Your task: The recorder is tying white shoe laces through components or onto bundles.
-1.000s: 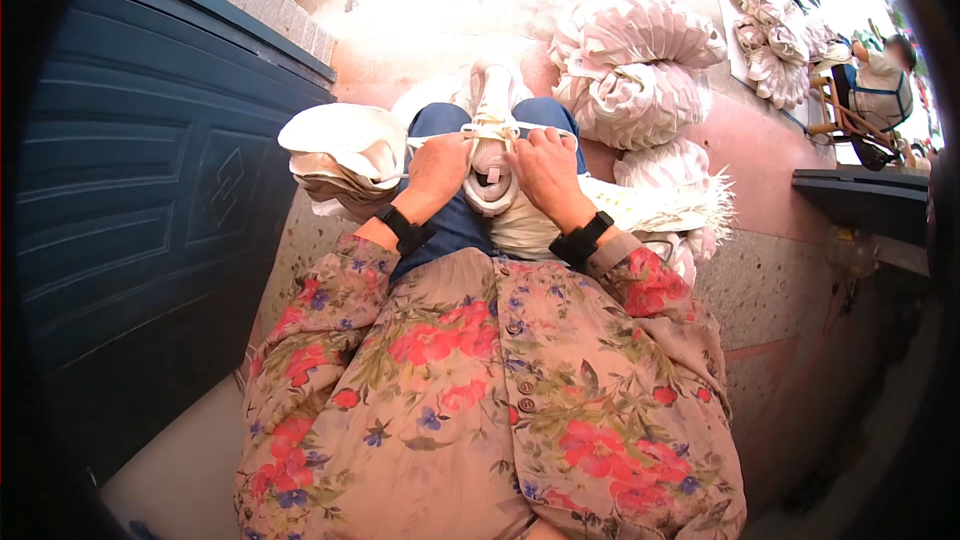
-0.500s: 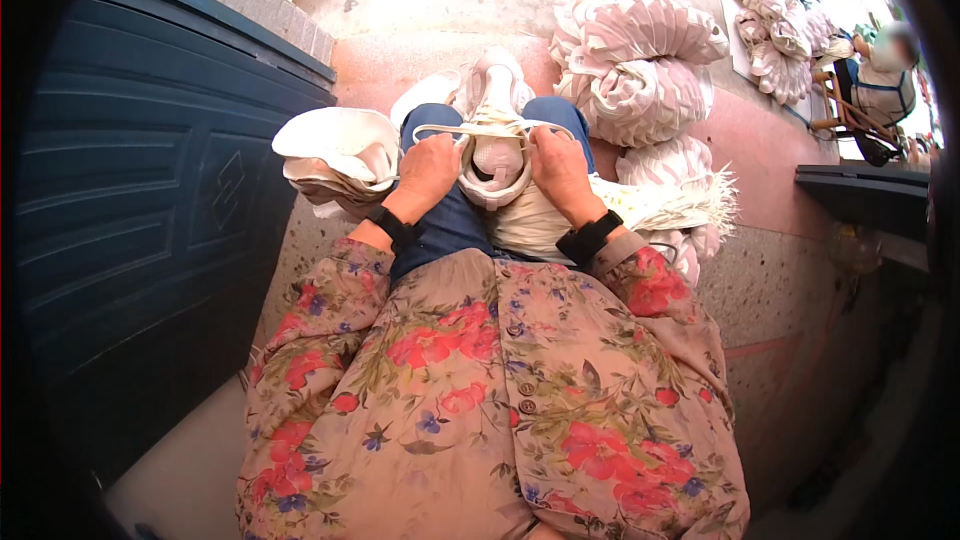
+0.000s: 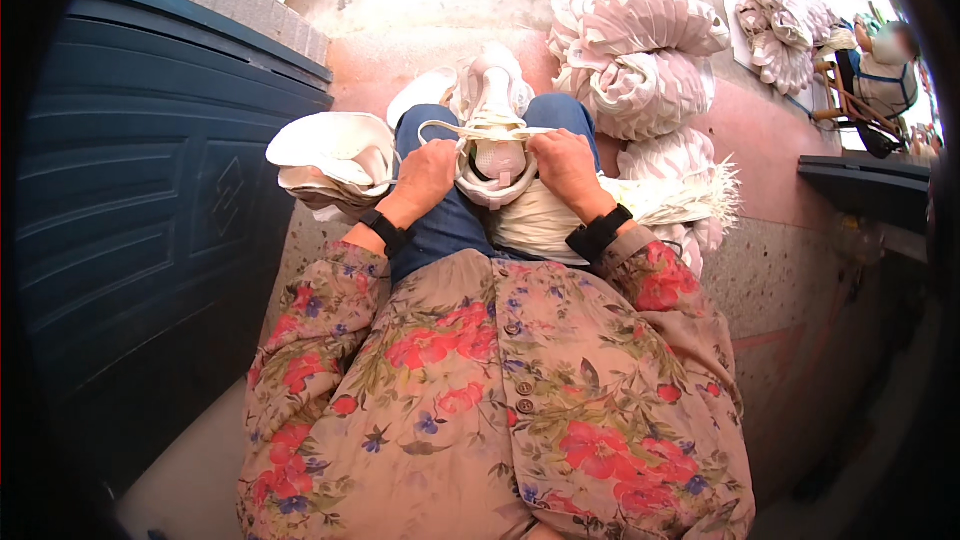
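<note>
A pale sneaker upper (image 3: 497,175) rests between my knees, its heel opening toward me. White shoelace (image 3: 490,129) runs across it, looped at the left and drawn out to both sides. My left hand (image 3: 428,175) is closed on the lace at the shoe's left edge. On the right side, my right hand (image 3: 562,162) is closed with the lace pinched at its fingertips. A thick bundle of cream laces (image 3: 535,227) lies over my lap beneath my right wrist, its frayed-looking ends spreading to the right.
Nested white shoe pieces (image 3: 330,155) are stacked beside my left knee. Bundled pale uppers (image 3: 640,55) are piled on the floor ahead to the right. A dark blue panelled door (image 3: 150,200) stands at the left. Another person (image 3: 885,75) sits at the far right.
Both hands remain on the lace, with only a slight shift. The lace loop at the left stands a little higher and rounder.
</note>
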`<state>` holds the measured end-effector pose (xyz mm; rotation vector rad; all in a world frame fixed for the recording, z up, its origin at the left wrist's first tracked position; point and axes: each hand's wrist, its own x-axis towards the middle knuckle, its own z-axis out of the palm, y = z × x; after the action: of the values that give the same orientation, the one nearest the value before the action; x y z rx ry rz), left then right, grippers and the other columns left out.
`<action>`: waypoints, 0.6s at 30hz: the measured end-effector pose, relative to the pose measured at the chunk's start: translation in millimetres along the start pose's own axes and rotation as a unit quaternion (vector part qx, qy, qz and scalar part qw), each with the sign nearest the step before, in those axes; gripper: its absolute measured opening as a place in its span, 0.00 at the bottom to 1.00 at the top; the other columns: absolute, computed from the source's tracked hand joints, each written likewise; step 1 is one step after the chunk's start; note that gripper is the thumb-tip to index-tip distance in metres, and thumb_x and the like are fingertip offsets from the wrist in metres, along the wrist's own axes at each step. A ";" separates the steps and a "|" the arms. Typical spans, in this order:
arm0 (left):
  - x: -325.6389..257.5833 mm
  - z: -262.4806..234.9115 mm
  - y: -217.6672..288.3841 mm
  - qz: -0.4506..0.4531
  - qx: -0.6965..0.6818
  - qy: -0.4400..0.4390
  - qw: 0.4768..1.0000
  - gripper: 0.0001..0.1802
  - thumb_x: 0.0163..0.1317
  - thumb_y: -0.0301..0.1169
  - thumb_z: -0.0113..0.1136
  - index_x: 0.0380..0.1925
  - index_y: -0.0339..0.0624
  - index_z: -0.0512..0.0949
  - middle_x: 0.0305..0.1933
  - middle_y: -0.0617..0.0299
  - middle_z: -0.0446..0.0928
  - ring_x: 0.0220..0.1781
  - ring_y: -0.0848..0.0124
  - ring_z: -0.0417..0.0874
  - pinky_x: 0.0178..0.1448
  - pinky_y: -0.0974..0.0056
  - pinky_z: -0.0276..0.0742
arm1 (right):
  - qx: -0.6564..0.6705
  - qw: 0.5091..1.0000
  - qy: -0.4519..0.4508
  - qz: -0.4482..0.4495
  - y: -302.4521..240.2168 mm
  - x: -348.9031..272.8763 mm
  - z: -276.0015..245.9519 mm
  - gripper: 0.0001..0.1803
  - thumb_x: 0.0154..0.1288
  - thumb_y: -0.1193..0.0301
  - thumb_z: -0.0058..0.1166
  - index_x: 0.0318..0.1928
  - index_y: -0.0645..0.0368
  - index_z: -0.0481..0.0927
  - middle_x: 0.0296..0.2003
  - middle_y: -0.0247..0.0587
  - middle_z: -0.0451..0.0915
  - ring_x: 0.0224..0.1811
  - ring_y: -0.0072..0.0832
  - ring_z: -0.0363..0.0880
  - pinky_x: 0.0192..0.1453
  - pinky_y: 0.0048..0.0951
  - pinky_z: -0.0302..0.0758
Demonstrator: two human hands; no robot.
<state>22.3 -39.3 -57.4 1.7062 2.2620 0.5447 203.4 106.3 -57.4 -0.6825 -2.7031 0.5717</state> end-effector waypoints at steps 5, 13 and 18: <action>4.5 -12.1 23.6 0.011 0.031 0.057 0.998 0.04 0.53 0.28 0.48 0.26 0.41 0.70 0.29 0.53 0.71 0.27 0.56 0.76 0.28 0.58 0.73 | -0.142 0.987 -0.007 -0.079 -18.3 7.9 0.2 0.05 0.46 0.71 0.49 0.26 0.50 0.77 0.24 0.32 0.76 0.36 0.29 0.73 0.39 0.35 0.63; 14.9 -18.1 39.9 0.094 0.230 0.001 0.969 0.03 0.45 0.26 0.51 0.23 0.42 0.70 0.29 0.58 0.67 0.26 0.66 0.76 0.23 0.63 0.74 | -0.207 0.969 -0.054 -0.127 -28.2 20.4 -0.7 0.04 0.44 0.69 0.50 0.21 0.51 0.78 0.29 0.34 0.70 0.35 0.30 0.67 0.38 0.32 0.60; 34.2 -28.1 48.0 0.080 -0.054 0.034 0.995 0.05 0.50 0.27 0.54 0.23 0.37 0.73 0.22 0.58 0.70 0.25 0.69 0.77 0.27 0.66 0.71 | -0.054 0.989 0.065 -0.124 -29.6 29.4 -18.1 0.04 0.47 0.69 0.51 0.21 0.55 0.76 0.27 0.38 0.70 0.33 0.33 0.68 0.36 0.34 0.62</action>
<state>42.4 1.2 -10.3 1.8494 2.1087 0.7559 173.8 102.7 -23.1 -0.3857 -2.6552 0.3108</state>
